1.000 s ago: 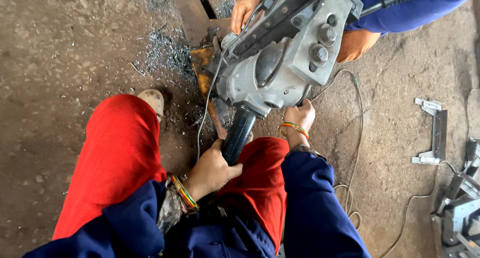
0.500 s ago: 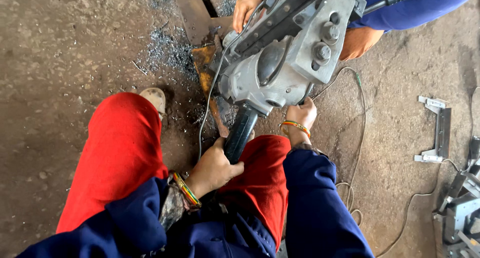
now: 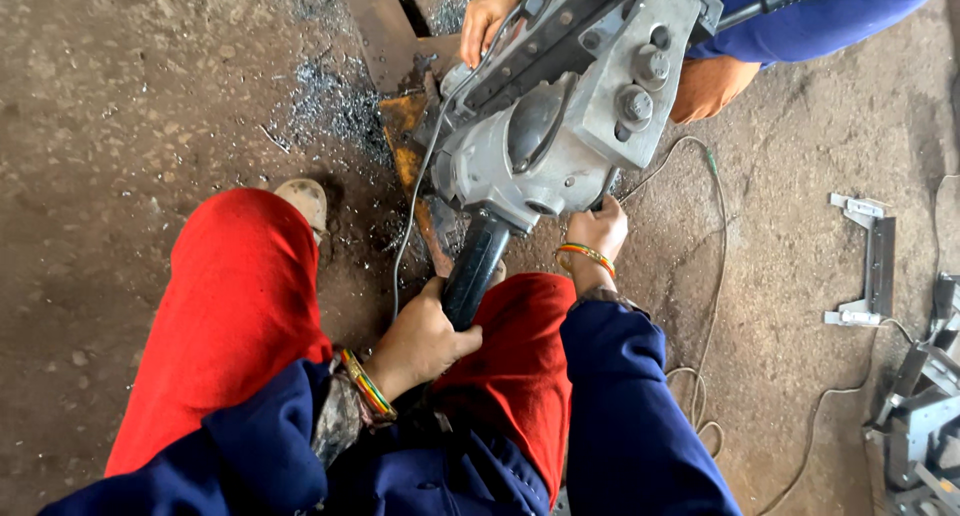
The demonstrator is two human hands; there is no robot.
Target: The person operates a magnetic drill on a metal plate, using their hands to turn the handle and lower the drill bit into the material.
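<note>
We squat low on the dirt floor [image 3: 130, 96], red-trousered knees apart, with a large grey power tool [image 3: 555, 136] standing between and just ahead of them. Our left hand [image 3: 425, 338] is wrapped around the black handle [image 3: 475, 268] that juts from the tool's underside toward us, fingers [image 3: 462, 341] curled tight on it. Our right hand [image 3: 597, 231] reaches up under the cast housing on the far side; its fingers look closed on something there, though the body hides exactly what. The tool sits over a rusty flat steel strip [image 3: 405, 126], with bright metal shavings [image 3: 330, 101] scattered beside it. A co-worker's hand [image 3: 488, 16] rests on the tool's far end (blue sleeve above). A thin cable [image 3: 700, 306] trails over the floor at right, and grey metal brackets [image 3: 865, 261] lie well apart.

We judge the tool heavy and rigid: thick casting, big bolts. The rubbery handle gives the surest grip; the housing is smooth and wants support from beneath. Two-handed work, and the shavings look sharp
</note>
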